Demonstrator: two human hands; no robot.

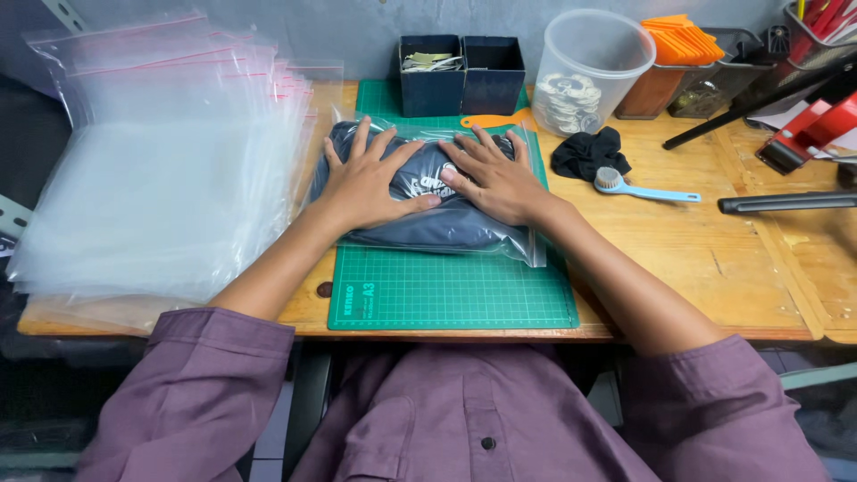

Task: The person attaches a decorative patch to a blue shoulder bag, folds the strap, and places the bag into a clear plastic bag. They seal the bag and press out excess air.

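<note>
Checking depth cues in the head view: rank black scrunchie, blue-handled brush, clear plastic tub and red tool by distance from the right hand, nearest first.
From the right hand, which lies flat on the bagged dark garment:
1. Black scrunchie, just to its right.
2. Blue-handled brush, right, past the scrunchie.
3. Clear plastic tub, behind and to the right; close to the brush, hard to call.
4. Red tool, far right edge.
</note>
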